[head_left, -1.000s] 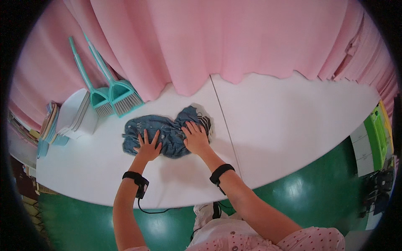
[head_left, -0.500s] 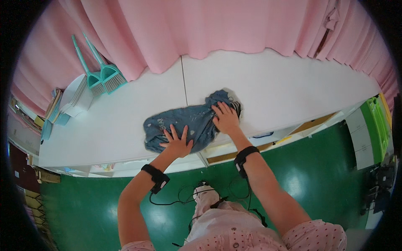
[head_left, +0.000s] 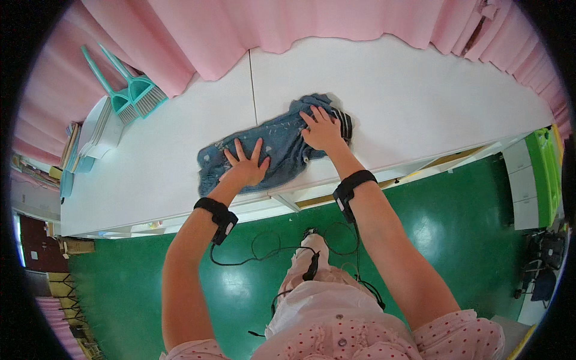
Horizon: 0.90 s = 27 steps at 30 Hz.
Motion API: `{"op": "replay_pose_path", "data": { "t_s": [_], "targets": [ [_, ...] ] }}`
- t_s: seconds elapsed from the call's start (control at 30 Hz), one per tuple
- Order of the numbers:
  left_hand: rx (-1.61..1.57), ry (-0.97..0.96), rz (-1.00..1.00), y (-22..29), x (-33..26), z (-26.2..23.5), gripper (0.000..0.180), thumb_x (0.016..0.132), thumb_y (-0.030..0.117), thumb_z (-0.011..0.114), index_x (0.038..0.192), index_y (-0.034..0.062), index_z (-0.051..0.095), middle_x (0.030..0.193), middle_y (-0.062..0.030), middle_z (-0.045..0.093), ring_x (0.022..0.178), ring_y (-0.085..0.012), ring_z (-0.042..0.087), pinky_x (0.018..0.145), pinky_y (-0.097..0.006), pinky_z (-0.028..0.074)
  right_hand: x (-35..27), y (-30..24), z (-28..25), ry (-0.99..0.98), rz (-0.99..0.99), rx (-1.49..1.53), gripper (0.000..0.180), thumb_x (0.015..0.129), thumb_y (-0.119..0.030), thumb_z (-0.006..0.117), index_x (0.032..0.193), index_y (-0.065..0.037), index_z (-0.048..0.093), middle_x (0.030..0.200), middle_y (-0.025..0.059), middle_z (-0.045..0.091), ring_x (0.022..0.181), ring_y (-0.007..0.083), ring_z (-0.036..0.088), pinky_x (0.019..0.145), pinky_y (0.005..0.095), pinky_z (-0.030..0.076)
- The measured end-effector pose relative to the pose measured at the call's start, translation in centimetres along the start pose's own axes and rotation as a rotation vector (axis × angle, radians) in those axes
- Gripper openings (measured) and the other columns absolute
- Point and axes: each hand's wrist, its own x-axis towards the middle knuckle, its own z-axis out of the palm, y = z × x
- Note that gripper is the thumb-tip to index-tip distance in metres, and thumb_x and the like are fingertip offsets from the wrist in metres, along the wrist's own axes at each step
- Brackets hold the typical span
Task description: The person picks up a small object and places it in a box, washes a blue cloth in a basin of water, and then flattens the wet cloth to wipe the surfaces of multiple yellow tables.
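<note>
Soft and matt above, slick and shiny below

The blue cloth (head_left: 281, 153) looks woven, matt, rumpled and slightly rough. Under it, the white counter (head_left: 396, 102) is smooth and hard, with a low sheen. The curtain (head_left: 300, 18) is matt fabric, softly pleated. Smooth plastic makes up the teal dustpans (head_left: 141, 90) and, it seems, the glossier green rack (head_left: 546, 174). The wrist straps (head_left: 360, 178) look like dull black fabric; the shirt (head_left: 366, 342), thin matt cotton. The floor (head_left: 420, 234) is glossy, throwing back light.

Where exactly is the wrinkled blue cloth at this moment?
In the head view, the wrinkled blue cloth lies above and slightly left of centre on the white countertop, beneath the left hand and right hand.
</note>
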Motion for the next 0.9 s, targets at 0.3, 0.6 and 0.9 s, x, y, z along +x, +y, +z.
{"op": "replay_pose_path", "data": {
  "t_s": [0.3,0.6,0.9],
  "targets": [
    [0.092,-0.126,-0.004,-4.1,9.2,-7.6,0.056,0.088,0.055,0.018,0.136,0.0409,-0.009,0.145,-0.0122,-0.014,0.129,-0.0407,-0.018,0.1,-0.065,0.001,8.6,0.3,-3.1,-0.228,0.086,0.109,0.068,0.079,-0.034,0.047,0.14,-0.024,0.018,0.147,0.0074,0.003,0.136,0.0243,0.003,0.103,0.0502,0.016],
    [-0.152,0.064,-0.143,-8.3,21.7,-9.7,0.043,0.094,0.034,0.016,0.137,0.0332,0.017,0.146,-0.0017,-0.011,0.128,-0.0489,0.0,0.094,-0.07,0.011,22.9,-0.4,-4.5,-0.15,0.151,-0.042,0.082,0.074,-0.037,0.056,0.141,-0.02,0.011,0.146,0.0136,0.0,0.134,0.0338,0.0,0.098,0.0627,0.014],
    [-0.263,0.019,-0.439,-9.2,23.6,-16.8,0.055,0.087,0.058,0.017,0.136,0.0426,-0.001,0.146,-0.0096,-0.002,0.129,-0.0481,0.004,0.08,-0.072,0.032,31.9,-1.8,-5.6,-0.286,0.164,0.031,0.087,0.072,-0.028,0.052,0.141,-0.021,0.0,0.146,0.0119,-0.008,0.134,0.0327,-0.008,0.099,0.0633,0.006]
  ]
}}
